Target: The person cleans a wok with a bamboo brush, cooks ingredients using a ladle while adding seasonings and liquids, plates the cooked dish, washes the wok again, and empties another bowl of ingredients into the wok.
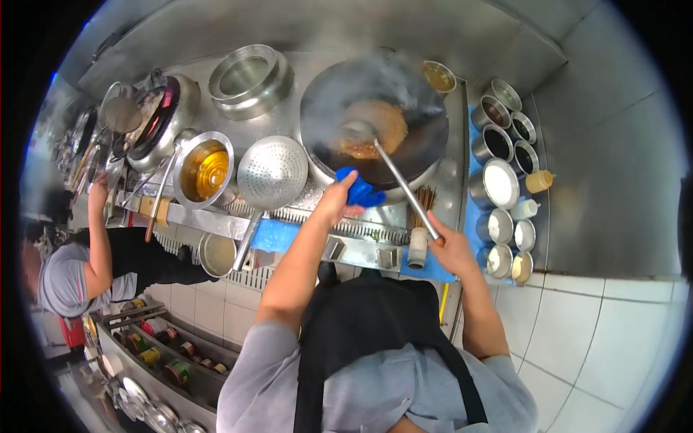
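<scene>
A large dark wok (328, 115) steams on the range, with brown food (390, 119) cooking in its middle. My left hand (338, 198) is closed on a folded blue cloth (361, 191) at the wok's near rim; the cloth hides the part of the wok under it. My right hand (453, 247) grips the end of a long metal ladle (397, 173), whose bowl rests in the food. Just left of the right hand, a bamboo wok brush (419, 224) stands on the counter's front edge.
Left of the wok are a perforated strainer (273, 173), a bowl of oil (209, 173) and a steel pot (249, 79). Several seasoning containers (499, 182) line the right side. A co-worker (79, 270) works at another wok on the far left.
</scene>
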Motion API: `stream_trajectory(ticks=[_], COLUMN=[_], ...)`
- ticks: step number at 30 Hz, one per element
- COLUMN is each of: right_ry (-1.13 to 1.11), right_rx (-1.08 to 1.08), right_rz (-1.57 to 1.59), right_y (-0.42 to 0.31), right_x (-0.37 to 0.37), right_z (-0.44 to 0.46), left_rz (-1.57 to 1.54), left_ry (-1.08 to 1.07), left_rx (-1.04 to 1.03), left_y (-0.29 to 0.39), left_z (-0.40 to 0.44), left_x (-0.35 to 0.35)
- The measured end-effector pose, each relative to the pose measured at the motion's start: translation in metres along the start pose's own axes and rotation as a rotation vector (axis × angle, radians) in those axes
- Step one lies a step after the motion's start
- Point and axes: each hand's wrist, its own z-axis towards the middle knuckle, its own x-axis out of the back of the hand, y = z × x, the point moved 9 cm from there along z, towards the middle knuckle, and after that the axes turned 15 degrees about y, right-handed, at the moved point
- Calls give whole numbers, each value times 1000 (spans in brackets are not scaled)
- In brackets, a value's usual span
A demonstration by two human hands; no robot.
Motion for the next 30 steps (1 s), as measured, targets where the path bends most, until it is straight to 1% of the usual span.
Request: stream_trajectory(ticks=[1,4,5,6,8,9,11,12,13,14,16,18,20,24,25,26,28,30], right_ry=[57,117,181,142,61,66,40,20,34,75,152,202,214,445,389,349,257,167], right_rx=[-24,-243,-157,-189,-278,-166,-169,-167,-225,-232,-269,-243,-244,-178,-386,-373,-334,-256], right_rz=[-7,91,104,160,276,223,221,218,265,214,109,291,452,250,304,332,386,423], right_y=[-6,-30,-27,-35,-44,-50,-54,-55,-40,-43,-48,-44,-35,-22,-46,-46,-41,-38], right_x=[5,-5,-18,-23,-31,-26,-13,-8,-8,-7,-4,-10,-17,-31,-28,-34,-47,-46], right_z=[0,10,19,19,8,5,-8,-14,-17,-11,-11,-1,1,15,8,9,13,9], left_rz=[15,-68,-160,-194,-166,-168,-191,-174,-183,-186,-127,-168,-202,-155,51,302,985,1159], left_ry=[99,74,117,95,87,103,129,89,85,89,28,-30,-59,-120,-131,-183,-130,-95], left_rx=[16,51,54,39,16,34,30,13,-26,-53,3,58,137,-46,-151,-182,-509,-818], left_y=[9,-8,-2,-3,-3,-9,3,6,11,7,5,14,7,-12,-36,-57,-45,-69], left_z=[-1,20,-7,-15,-22,-24,-17,-22,-22,-25,-13,-14,-26,-40,-26,-25,-64,-64], left_x=[-2,-7,-16,-17,-18,-16,-16,-15,-16,-12,-12,-19,-10,24,36,38,32,36])
